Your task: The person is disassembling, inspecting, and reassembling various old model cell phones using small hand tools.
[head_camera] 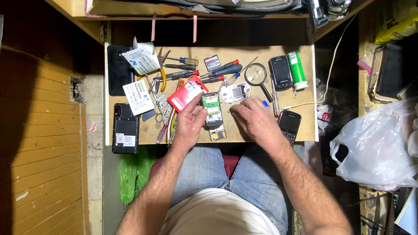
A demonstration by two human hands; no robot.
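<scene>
- Step in hand, judged: opened phone [212, 111] with green board exposed, gripped by left hand [190, 123], fingers closed around its side.
- Location: just below-left of magnifying glass [256, 73].
- Right hand [254, 116] right of the phone, fingers curled; contents indeterminate.
- Next move calls for steady hold, fine fingertip work.

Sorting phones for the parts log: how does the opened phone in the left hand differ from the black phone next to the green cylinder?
The opened phone shows a bare green circuit board; the black phone is closed, with its dark screen and casing whole. The opened one is gripped by the left hand near the front edge of the board; the black one lies untouched at the back, beside the green cylinder. Both are small and lie lengthwise, front to back.
</scene>
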